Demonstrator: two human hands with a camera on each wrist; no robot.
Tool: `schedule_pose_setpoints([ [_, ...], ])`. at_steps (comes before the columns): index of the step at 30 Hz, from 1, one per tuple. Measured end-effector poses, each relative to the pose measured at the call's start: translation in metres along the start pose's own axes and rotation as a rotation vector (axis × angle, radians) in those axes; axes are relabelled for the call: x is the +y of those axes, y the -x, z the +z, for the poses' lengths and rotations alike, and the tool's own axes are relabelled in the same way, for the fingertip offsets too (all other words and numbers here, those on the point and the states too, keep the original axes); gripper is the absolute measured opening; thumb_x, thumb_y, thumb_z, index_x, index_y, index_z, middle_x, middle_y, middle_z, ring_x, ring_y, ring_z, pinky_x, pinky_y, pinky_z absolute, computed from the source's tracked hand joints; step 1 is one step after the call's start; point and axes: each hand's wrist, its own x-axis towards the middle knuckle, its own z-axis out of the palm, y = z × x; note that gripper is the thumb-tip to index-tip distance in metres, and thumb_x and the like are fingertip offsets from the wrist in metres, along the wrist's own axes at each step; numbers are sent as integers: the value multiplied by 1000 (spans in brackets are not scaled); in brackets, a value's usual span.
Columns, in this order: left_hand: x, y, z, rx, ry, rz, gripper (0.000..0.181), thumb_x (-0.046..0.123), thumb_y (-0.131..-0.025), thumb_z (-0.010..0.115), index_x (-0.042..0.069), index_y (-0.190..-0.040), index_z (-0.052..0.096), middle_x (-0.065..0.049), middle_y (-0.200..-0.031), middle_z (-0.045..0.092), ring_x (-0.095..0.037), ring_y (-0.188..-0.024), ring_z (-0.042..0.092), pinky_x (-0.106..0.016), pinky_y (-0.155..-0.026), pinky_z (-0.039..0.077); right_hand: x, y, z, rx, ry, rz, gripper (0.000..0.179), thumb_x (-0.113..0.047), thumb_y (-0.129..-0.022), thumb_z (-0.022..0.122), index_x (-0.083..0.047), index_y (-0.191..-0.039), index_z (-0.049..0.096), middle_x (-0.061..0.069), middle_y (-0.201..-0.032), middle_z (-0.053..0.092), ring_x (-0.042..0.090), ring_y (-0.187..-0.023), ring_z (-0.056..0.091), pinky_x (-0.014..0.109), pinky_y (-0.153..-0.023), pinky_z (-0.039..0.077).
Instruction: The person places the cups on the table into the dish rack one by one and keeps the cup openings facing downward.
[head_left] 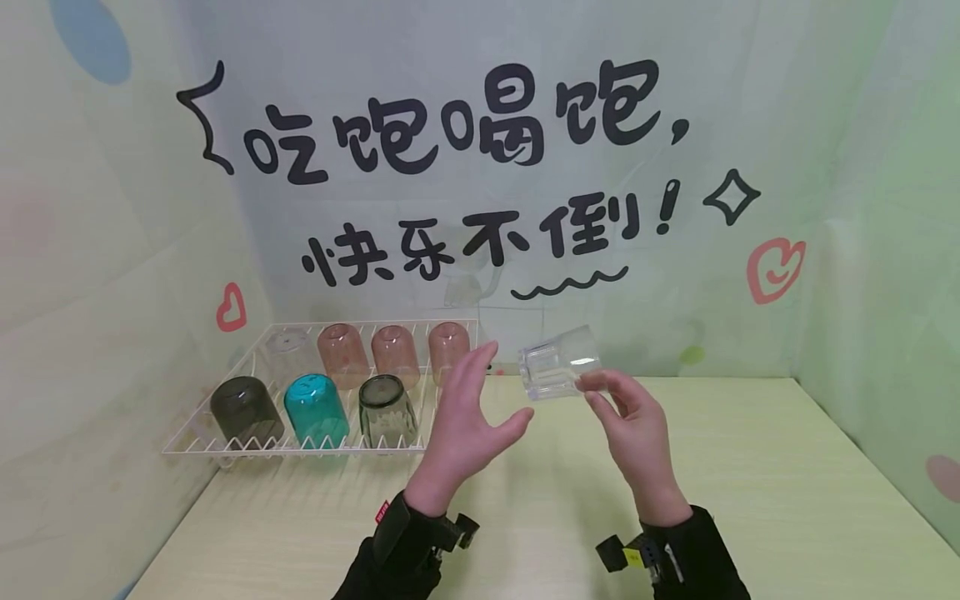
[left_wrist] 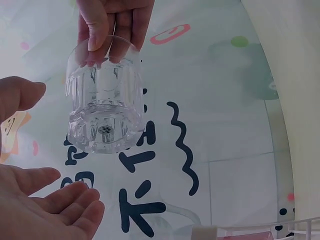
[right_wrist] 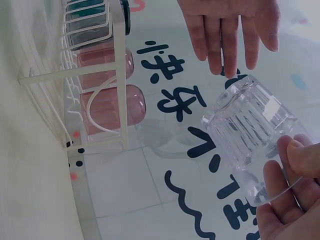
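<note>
Glass tipped on its side hangs in mid-air above the table, pinched at the rim by the right hand, whose thumb and fingertips clamp the open edge so the thick base points toward the left hand. That hand waits just beside the base with fingers straight and slightly spread, palm turned to the glass, touching nothing; the posture reads as ready to receive it. The glass is clear, with vertical ribs down its wall and a heavy faceted bottom, apparently empty and dry. Behind the left hand a white wire rack at the table's left holds seven cups mouth-down, likely so they drain: a dark one, a teal one and a grey one in front, a clear one and three pink ones behind. One place at the front right stands free.
</note>
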Motion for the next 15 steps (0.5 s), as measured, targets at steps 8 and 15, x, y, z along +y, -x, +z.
schedule_pose_setpoints([
  [8,3,1,2,-18,48,-25,83,43,-71,70,17,-139,30,3,-138,33,-14,-125,30,-44,-98,31,-8,5,1,-37,-101,58,17,-20,-84,60,-13,-100,62,4,-102,61,18,-102,54,32,-92,40],
  [15,2,1,4,-16,70,-34,82,41,-71,70,17,-138,30,2,-135,37,-14,-121,35,-43,-95,34,-6,9,6,-75,-186,104,20,-21,-83,61,-9,-98,61,9,-101,60,26,-97,55,33,-87,44],
])
